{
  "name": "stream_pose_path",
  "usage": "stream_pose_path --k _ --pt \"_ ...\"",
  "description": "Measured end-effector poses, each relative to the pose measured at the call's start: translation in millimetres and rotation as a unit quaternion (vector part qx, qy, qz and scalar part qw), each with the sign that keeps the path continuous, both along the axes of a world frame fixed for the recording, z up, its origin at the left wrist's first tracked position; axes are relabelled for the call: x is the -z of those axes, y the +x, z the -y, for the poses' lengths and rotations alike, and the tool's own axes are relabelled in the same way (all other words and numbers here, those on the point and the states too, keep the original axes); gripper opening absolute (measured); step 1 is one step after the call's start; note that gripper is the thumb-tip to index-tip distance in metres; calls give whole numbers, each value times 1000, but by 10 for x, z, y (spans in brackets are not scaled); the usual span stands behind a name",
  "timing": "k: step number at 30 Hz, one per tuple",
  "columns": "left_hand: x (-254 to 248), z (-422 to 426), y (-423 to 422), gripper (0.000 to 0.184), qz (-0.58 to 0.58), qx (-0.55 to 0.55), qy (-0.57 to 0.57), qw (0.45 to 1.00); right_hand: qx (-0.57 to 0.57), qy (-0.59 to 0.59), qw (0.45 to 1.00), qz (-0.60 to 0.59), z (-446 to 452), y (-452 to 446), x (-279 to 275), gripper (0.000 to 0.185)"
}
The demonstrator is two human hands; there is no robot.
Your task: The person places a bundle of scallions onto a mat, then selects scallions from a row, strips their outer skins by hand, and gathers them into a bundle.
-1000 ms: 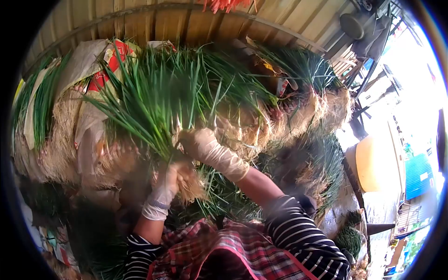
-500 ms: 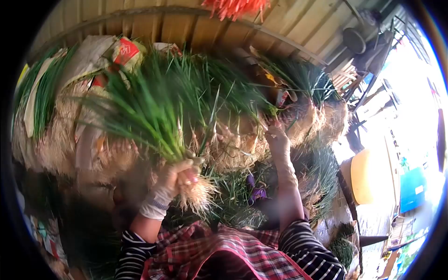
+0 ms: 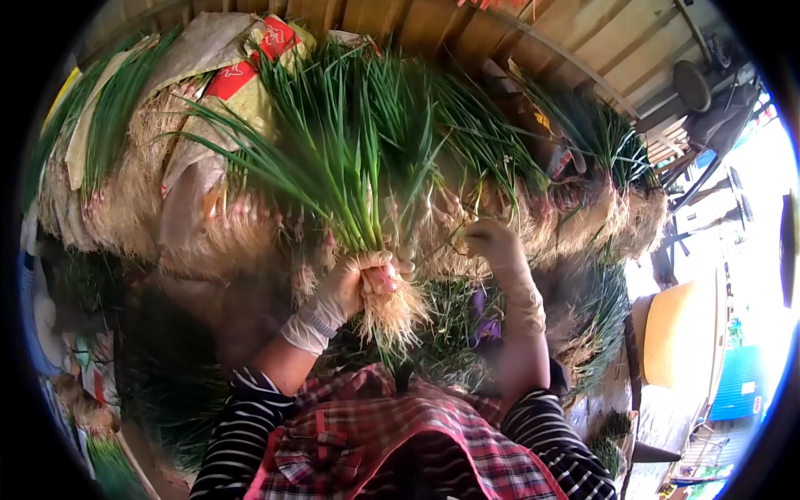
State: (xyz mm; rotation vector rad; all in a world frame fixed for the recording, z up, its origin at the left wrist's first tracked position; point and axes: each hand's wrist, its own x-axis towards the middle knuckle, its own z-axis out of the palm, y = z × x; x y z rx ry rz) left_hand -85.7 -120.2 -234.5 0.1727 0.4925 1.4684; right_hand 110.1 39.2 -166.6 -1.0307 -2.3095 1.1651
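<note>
My left hand (image 3: pixel 346 287), in a pale glove, is wrapped round a bunch of green onions (image 3: pixel 354 187). The bunch stands nearly upright, with long green leaves above and pinkish bulbs and pale roots hanging below the fist. To its right, my gloved right hand (image 3: pixel 498 250) is at the rooty lower ends of the piled onions (image 3: pixel 537 221), its fingers bent together. A thin stalk seems to be by its fingertips, but what they hold is too small to make out.
More onions lie in a row behind, with red-and-white sacking (image 3: pixel 229 81) at the left. Loose green leaves (image 3: pixel 442 333) and a purple item (image 3: pixel 485 329) lie below. A yellow container (image 3: pixel 679 333) and a blue object (image 3: pixel 737 382) are at the right.
My right hand has left the bunch in my left hand and moved right to the piled onions. My left hand still holds its bunch, now a little higher. The camera view has shifted.
</note>
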Motion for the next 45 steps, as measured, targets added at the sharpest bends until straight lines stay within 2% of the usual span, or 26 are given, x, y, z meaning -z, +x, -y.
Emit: stream_pose_path --k 2,3,5,7,10,12,13,14,15,16,17,19,20,23,24,26,28,29,32,33,36,37,40,41,44,45 --pt "33 -51 -2 26 -1 35 -5 999 -25 -102 993 56 55 -289 -109 21" --pt "17 -69 7 26 -17 50 -6 999 -3 -90 994 59 9 -420 -25 25" --pt "13 -93 25 24 -57 64 -17 996 -46 -29 988 144 -130 -733 146 29" --pt "64 -89 44 22 -106 66 -40 991 -151 128 941 273 -197 -1009 406 22" --pt "-48 -89 97 13 -143 43 -39 988 -105 245 932 245 77 -1066 169 18" --pt "-310 -30 104 10 -110 20 -1 994 32 284 903 320 -160 -1069 190 20" --pt "-288 -15 166 13 -123 -26 89 988 89 246 916 303 -334 -969 101 16" --pt "-226 23 118 16 -184 -32 140 972 36 262 914 307 -551 -823 212 21" --pt "-382 29 79 19 -201 -64 125 970 37 255 962 87 -845 -649 503 27" --pt "-515 86 76 23 -211 -98 103 967 69 233 970 15 -946 -412 440 31" --pt "-348 94 -18 30 -173 -106 68 977 98 213 970 -61 -1042 -173 374 36" --pt "-341 73 -65 37 -136 -139 69 978 235 271 921 150 -1230 296 62 38" --pt "-370 58 -68 36 -146 -153 86 974 300 336 844 290 -1452 520 244 37" --pt "-289 4 -110 30 -106 -158 76 979 153 182 958 161 -2228 1147 791 18" --pt "-258 -6 -105 29 -86 -160 73 981 210 123 970 27 -1651 820 204 35" --pt "-214 -64 -115 21 -131 -181 65 973 169 182 969 1 -1184 481 -285 31" --pt "-317 -29 -100 20 -226 -171 55 957 111 127 976 140 -1000 227 -340 33" --pt "-370 -72 -32 19 -183 -199 101 958 83 169 955 227 -863 137 -433 30" --pt "-238 -37 -56 20 -251 -114 35 961 23 103 994 36 -943 328 -338 28" --pt "-232 -69 3 24 -186 -123 72 972 -4 172 984 35 -944 334 -242 19" --pt "-247 -46 54 32 -126 -55 34 990 91 278 955 57 -897 325 -275 13" --pt "-192 -62 68 36 -96 -36 22 994 118 243 962 39 -848 265 -292 17" --pt "-141 -58 54 38 -62 -3 21 998 118 212 903 354 -808 -126 -239 16" --pt "-86 -47 17 51 -74 18 31 997 123 168 910 360 -710 -232 -305 23" --pt "-196 -45 -33 50 -67 -7 22 998 97 114 984 91 -653 -140 -740 15" --pt "-177 -50 -28 53 -25 -16 57 998 107 -3 994 -34 -788 -76 -749 17"
